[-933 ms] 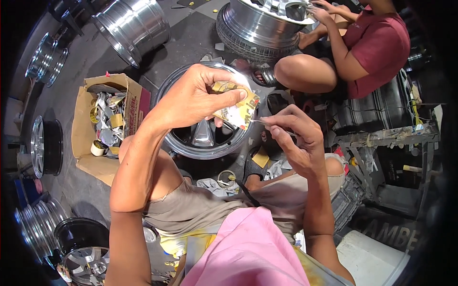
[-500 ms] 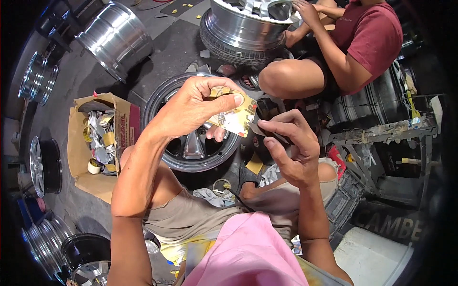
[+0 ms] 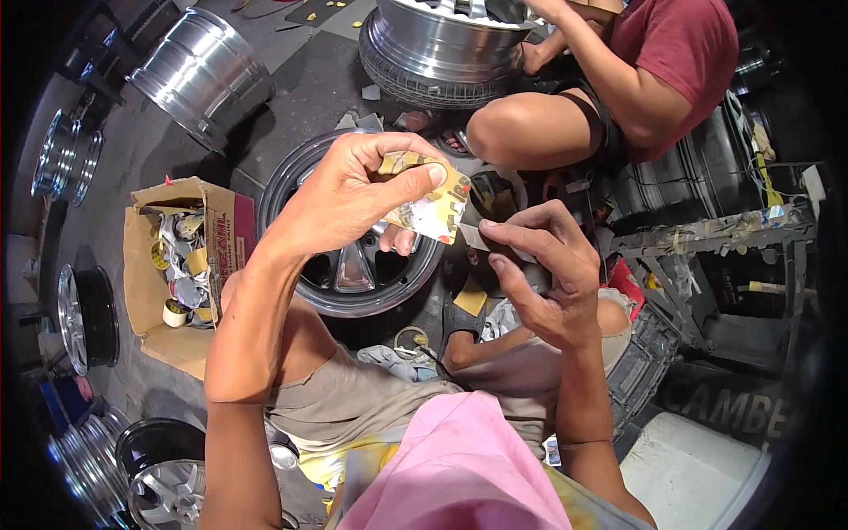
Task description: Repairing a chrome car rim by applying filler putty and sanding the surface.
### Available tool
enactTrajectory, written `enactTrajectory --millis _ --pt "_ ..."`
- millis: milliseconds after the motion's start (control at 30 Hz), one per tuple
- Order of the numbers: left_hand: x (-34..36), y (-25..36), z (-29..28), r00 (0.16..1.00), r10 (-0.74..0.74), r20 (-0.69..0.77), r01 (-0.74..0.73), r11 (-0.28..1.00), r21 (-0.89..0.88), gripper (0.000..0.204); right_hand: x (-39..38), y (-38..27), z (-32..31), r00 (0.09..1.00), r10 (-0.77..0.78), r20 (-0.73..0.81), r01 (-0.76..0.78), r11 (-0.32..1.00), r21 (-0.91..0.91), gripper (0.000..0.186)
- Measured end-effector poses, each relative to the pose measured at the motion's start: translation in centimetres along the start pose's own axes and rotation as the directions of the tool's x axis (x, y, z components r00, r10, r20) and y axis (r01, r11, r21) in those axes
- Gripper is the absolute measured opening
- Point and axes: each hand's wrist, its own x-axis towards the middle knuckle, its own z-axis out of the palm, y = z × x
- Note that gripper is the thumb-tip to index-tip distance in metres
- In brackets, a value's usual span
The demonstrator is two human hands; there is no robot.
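My left hand [image 3: 353,190] grips a small yellow-and-white printed card [image 3: 433,212] between thumb and fingers, above a wheel rim. Opposite it, my right hand [image 3: 552,274] pinches a thin, flat grey piece [image 3: 477,236], perhaps a blade; its exact kind I cannot make out. The tip of that piece is at the card's lower right edge, and whether they touch is unclear. Beneath both hands lies the dark wheel rim [image 3: 355,269] with silver spokes, partly hidden by my left hand.
An open cardboard box [image 3: 172,340] with tape rolls and scraps stands at left. Metal rims [image 3: 203,79] lie about the floor. A person in a red shirt [image 3: 680,62] sits at far right beside a rim resting on a tyre [image 3: 433,84]. A cluttered metal frame [image 3: 715,238] stands right.
The card in my left hand has turned slightly, and my right hand is slightly farther right. The whole view has shifted a little. Both hands keep their hold.
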Motion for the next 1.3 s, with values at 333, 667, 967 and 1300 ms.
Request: enactTrajectory --millis 333,667,967,1300 --pt "-1.1 0.0 0.0 0.997 0.068 -0.021 -0.066 0.992 0.111 0.019 -0.1 -0.6 0.5 1.000 0.001 0.025 0.000 1.000 -0.020 0.036" --pt "-1.4 0.0 -0.1 0.996 0.094 -0.003 -0.092 0.984 0.151 0.021 0.1 -0.8 0.6 0.999 0.019 0.028 -0.017 0.998 -0.059 0.037" --pt "-1.4 -0.2 -0.2 0.997 0.083 0.004 -0.082 0.986 0.147 0.021 0.0 -0.7 0.8 0.999 0.033 0.042 -0.031 0.998 -0.048 0.035" --pt "-1.7 0.1 -0.3 0.997 0.073 -0.002 -0.072 0.987 0.145 0.019 0.2 -0.9 1.2 0.999 0.006 0.045 -0.005 1.000 -0.014 0.035"
